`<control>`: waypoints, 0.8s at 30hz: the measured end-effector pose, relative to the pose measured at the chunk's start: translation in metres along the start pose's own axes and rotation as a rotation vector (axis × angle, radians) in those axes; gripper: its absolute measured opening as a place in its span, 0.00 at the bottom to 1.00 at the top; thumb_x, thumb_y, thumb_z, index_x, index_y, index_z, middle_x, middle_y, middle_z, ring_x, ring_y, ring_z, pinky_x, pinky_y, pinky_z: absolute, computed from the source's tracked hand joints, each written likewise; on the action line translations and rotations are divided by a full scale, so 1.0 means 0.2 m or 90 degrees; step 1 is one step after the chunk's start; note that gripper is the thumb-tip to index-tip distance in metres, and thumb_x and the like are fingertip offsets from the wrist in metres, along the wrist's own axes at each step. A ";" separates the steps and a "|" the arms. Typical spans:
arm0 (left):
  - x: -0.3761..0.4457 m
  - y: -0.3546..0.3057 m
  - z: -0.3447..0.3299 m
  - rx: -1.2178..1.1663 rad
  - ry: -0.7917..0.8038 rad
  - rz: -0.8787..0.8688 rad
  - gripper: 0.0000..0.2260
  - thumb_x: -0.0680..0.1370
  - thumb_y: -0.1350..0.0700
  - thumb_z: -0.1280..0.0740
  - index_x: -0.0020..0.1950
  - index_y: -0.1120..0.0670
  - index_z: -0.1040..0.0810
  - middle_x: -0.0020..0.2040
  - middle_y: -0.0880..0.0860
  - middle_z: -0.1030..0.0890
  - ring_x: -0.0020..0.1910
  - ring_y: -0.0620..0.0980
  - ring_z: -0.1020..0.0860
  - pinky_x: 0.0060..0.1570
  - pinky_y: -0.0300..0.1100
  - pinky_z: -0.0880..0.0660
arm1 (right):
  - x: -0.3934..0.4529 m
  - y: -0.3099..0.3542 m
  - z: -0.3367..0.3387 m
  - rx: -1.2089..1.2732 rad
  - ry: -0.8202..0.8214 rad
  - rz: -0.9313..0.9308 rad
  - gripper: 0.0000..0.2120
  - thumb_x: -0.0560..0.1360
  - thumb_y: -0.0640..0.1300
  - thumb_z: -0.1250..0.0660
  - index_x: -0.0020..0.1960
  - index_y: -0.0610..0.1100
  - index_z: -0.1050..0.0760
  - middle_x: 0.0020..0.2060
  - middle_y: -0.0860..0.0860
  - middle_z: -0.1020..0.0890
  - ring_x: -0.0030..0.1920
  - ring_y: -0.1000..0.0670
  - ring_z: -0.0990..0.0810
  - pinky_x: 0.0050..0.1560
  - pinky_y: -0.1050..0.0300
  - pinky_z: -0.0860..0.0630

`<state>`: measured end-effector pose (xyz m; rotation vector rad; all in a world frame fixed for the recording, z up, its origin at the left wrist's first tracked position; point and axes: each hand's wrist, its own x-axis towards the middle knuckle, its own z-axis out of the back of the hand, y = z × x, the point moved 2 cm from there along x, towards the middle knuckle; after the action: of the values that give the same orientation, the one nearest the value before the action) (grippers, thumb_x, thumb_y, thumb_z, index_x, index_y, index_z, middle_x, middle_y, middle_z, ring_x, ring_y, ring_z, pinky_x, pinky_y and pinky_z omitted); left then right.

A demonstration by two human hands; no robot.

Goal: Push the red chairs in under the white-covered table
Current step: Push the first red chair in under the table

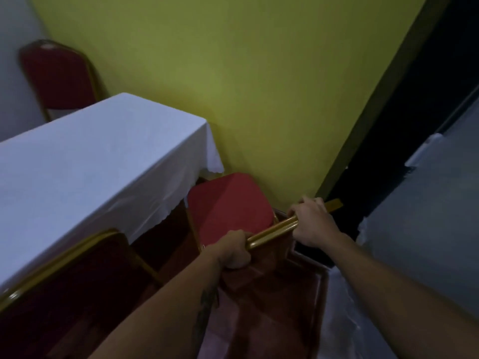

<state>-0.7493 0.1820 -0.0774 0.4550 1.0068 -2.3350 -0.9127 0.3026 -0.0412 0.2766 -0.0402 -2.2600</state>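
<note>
A red chair [229, 203] with a gold frame stands at the near right corner of the white-covered table [98, 156], its seat partly under the cloth's hanging edge. My left hand [234, 251] grips the left end of the chair's gold top rail. My right hand [312, 220] grips the right end of the same rail. A second red chair [64, 275] stands at the table's near side, lower left, its back close to the cloth. A third red chair [58, 76] sits behind the table's far end.
A yellow-green wall [233, 73] runs close behind the held chair. To the right lies a dark doorway [404, 125] with a grey panel [427, 216] beside it. The floor below is reddish-brown tile.
</note>
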 end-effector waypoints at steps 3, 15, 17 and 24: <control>-0.04 0.04 0.00 0.004 0.004 -0.005 0.23 0.74 0.60 0.33 0.70 0.49 0.23 0.61 0.56 0.18 0.60 0.58 0.20 0.55 0.46 0.22 | -0.01 0.05 0.00 -0.007 -0.019 0.035 0.17 0.71 0.42 0.29 0.59 0.51 0.18 0.51 0.50 0.31 0.61 0.41 0.32 0.59 0.43 0.25; -0.23 0.24 0.00 -0.090 -0.036 0.077 0.25 0.74 0.59 0.32 0.72 0.49 0.26 0.62 0.56 0.20 0.59 0.57 0.21 0.59 0.51 0.21 | 0.07 0.34 0.02 -0.029 -0.024 0.224 0.16 0.71 0.38 0.30 0.58 0.49 0.17 0.48 0.51 0.30 0.59 0.44 0.29 0.62 0.51 0.32; -0.24 0.27 0.01 -0.105 -0.037 0.085 0.25 0.75 0.58 0.31 0.72 0.49 0.27 0.62 0.55 0.21 0.59 0.56 0.21 0.59 0.51 0.21 | 0.12 0.38 0.03 -0.057 -0.011 0.247 0.17 0.71 0.38 0.30 0.58 0.50 0.18 0.49 0.51 0.29 0.59 0.46 0.29 0.64 0.54 0.35; -0.21 0.39 0.10 -0.116 -0.055 0.095 0.26 0.75 0.57 0.31 0.74 0.50 0.28 0.63 0.56 0.22 0.55 0.55 0.22 0.54 0.47 0.21 | 0.28 0.51 0.03 -0.082 0.021 0.266 0.19 0.68 0.40 0.31 0.58 0.51 0.18 0.52 0.48 0.25 0.58 0.43 0.28 0.60 0.51 0.27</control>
<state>-0.6713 0.1379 -0.0865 0.3431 1.0940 -2.0907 -0.8723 0.1938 -0.0339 0.2146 0.0598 -1.8333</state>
